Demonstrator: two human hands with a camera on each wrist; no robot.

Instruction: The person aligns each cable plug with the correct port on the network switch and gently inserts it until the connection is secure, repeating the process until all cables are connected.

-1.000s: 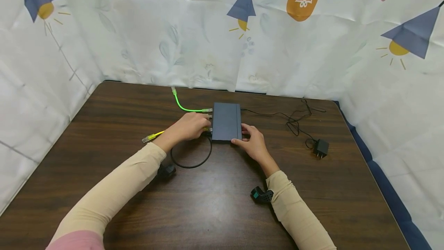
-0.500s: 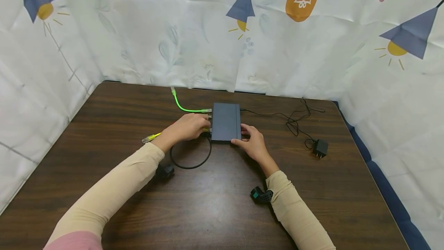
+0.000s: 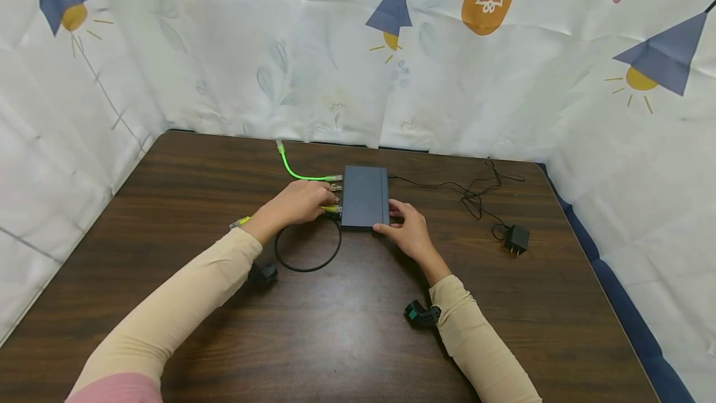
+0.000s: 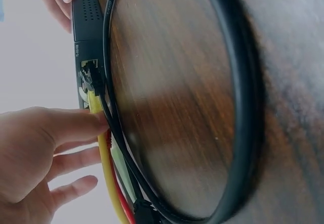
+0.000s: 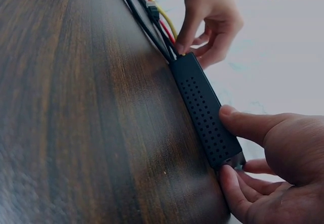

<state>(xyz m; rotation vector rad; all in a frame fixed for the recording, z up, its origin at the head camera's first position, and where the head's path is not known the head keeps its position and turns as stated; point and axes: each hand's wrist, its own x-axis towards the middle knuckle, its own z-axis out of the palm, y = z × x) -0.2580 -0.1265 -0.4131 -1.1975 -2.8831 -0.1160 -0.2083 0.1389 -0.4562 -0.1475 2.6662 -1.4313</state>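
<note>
A dark grey network switch (image 3: 365, 196) lies flat mid-table, its ports facing left. My right hand (image 3: 407, 227) grips its near right corner, thumb on the front edge and fingers along the side. At the ports, my left hand (image 3: 296, 203) has thumb and forefinger at the yellow network cable (image 4: 105, 155) just behind its plug; its other fingers are loosely spread. A black cable (image 4: 107, 100) sits in the end port and loops toward me. A green cable (image 3: 304, 177) reaches the far port. The red cable (image 4: 121, 196) is mostly hidden behind the yellow one.
A thin black power cord (image 3: 436, 184) runs from the switch's right side, tangled, to a black power adapter (image 3: 517, 239) at the right. The brown wooden table (image 3: 347, 328) meets a white printed curtain (image 3: 313, 67) at its back and sides.
My left hand has drawn back slightly to the left, uncovering the yellow plug and others at the ports. My right hand and the switch have stayed in place.
</note>
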